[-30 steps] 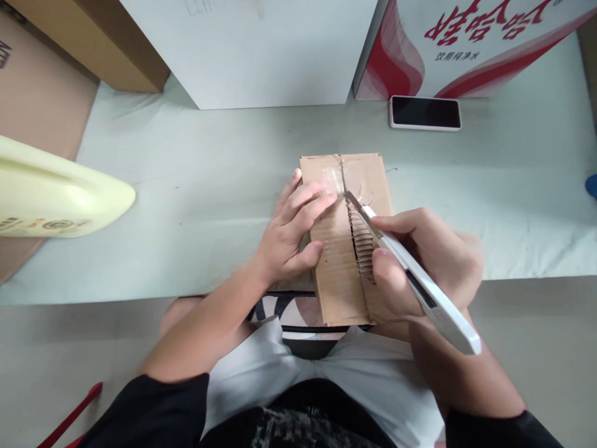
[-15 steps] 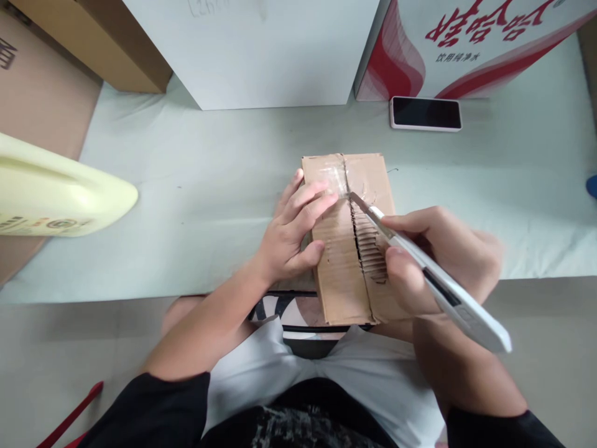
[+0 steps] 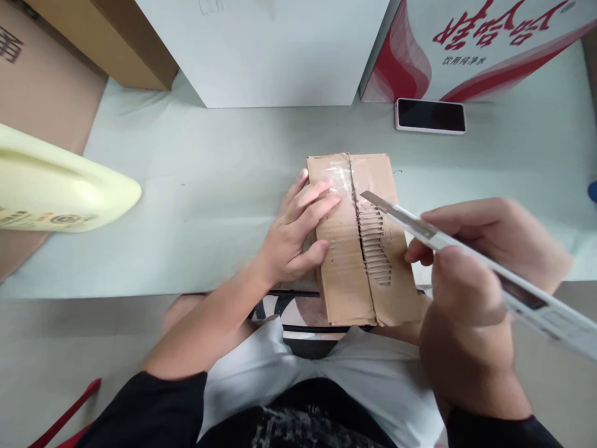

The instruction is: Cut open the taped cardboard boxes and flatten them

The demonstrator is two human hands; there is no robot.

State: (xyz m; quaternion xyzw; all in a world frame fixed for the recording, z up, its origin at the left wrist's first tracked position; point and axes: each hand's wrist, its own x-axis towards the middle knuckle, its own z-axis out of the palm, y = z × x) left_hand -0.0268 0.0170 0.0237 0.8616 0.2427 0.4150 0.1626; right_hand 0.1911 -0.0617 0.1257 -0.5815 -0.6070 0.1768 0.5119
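Observation:
A brown cardboard box lies near the table's front edge, its lower end jutting over it. A dark seam runs down its top, with clear tape near the far end and a torn, ribbed patch right of the seam. My left hand rests spread on the box's left side, fingers apart, pressing on its top. My right hand grips a white utility knife with its metal blade extended. The blade tip points left, over the box just right of the seam; contact cannot be made out.
A black-screened phone lies at the back right before a red and white carton. Behind the box stands a white carton. A pale yellow bottle and brown cartons are on the left of the green-covered table.
My right hand has moved right with the knife, and the blade tip has come off the seam to its right. The left hand stays on the box.

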